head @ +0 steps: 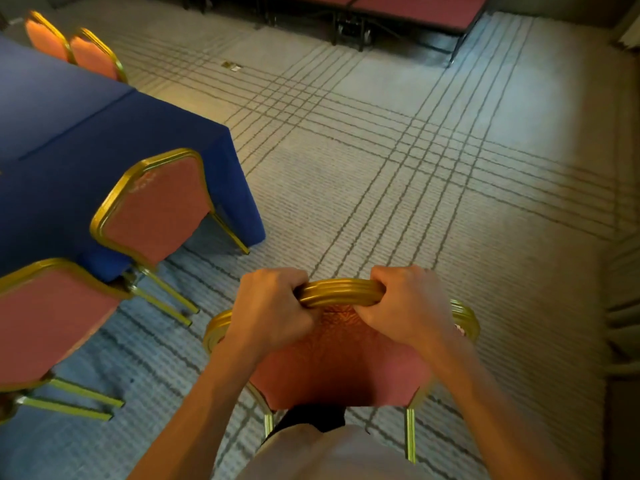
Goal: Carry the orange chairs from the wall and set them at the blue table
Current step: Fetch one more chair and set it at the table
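Hands grip orange chair (pixel 341 362) by its gold top rail, lower centre of the frame, just off blue table (pixel 69 133) corner.

Left hand (pixel 270 313) and right hand (pixel 408 306) each have fingers (pixel 398 275) curled tight over the rail. The seat and front legs are hidden behind backrest and forearms, and whether the rear legs touch the floor cannot be told. A second chair (pixel 45 323) is cut off at lower left, a third chair (pixel 156 209) stands at the table's corner, and two more chairs (pixel 93 57) show at upper left. Open striped carpet (pixel 415 168) spreads right and ahead to dim platforms (pixel 415 8).
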